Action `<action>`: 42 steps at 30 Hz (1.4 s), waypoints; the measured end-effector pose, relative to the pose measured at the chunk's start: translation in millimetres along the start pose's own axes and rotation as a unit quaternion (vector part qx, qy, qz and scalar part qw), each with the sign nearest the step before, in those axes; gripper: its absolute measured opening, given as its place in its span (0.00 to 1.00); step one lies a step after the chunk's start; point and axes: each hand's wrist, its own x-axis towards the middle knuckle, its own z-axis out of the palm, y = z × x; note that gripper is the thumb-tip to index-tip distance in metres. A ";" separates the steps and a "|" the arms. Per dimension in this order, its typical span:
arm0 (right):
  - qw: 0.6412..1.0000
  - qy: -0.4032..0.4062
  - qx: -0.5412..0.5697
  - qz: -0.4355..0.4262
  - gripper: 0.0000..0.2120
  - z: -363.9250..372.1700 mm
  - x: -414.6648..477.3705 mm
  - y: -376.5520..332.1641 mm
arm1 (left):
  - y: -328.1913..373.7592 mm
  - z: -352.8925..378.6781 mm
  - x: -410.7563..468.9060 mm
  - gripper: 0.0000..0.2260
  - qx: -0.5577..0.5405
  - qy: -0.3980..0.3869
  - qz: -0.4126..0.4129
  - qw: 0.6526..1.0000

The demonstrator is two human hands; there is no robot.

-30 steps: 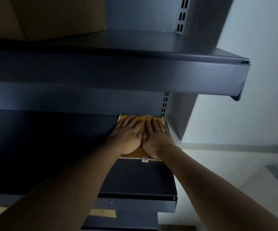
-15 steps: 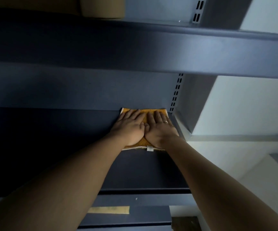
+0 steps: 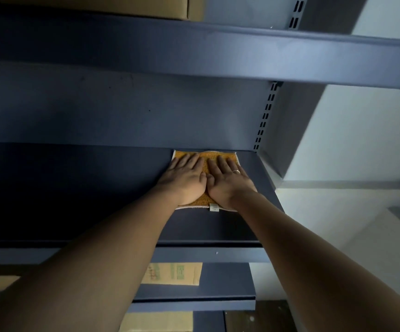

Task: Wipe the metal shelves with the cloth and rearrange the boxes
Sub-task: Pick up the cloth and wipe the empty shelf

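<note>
**Labels and writing.** A small white tag (image 3: 214,207) is sewn to the near edge of the cloth (image 3: 202,201); any print on it is too small to read. The cardboard box with green print (image 3: 172,274) on the lower shelf (image 3: 225,281) carries markings on its face, but they are blurred and cannot be read.

**Containers.** A plain cardboard box (image 3: 98,6) stands on the upper shelf (image 3: 194,49), at the top left of the view. Part of another box (image 3: 157,322) shows at the bottom edge, below the lower shelf. The contents of these boxes cannot be seen.

**Cloth position.** The orange cloth, edged in white, lies flat on the middle shelf (image 3: 98,188), a dark blue metal surface. Its far edge sits against the back panel. It is near the shelf's right end, just beside the slotted upright (image 3: 264,116).

**Hands.** The left hand (image 3: 184,180) and the right hand (image 3: 230,180) lie side by side on the cloth, palms down, thumbs touching. The fingers (image 3: 189,161) of both hands are straight and slightly spread, pressing flat on the fabric; neither hand curls round it. A ring (image 3: 236,171) is worn on one finger of the right hand. Both forearms reach up and forward from the lower corners of the view.

**Surroundings.** A white wall (image 3: 349,140) stands to the right of the shelving.
</note>
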 end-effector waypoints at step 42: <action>0.999 -0.006 0.022 0.039 0.30 12.0 -7.8 -108.9 | -87.4 -8.6 -52.6 0.27 -0.002 -0.013 0.005 1.000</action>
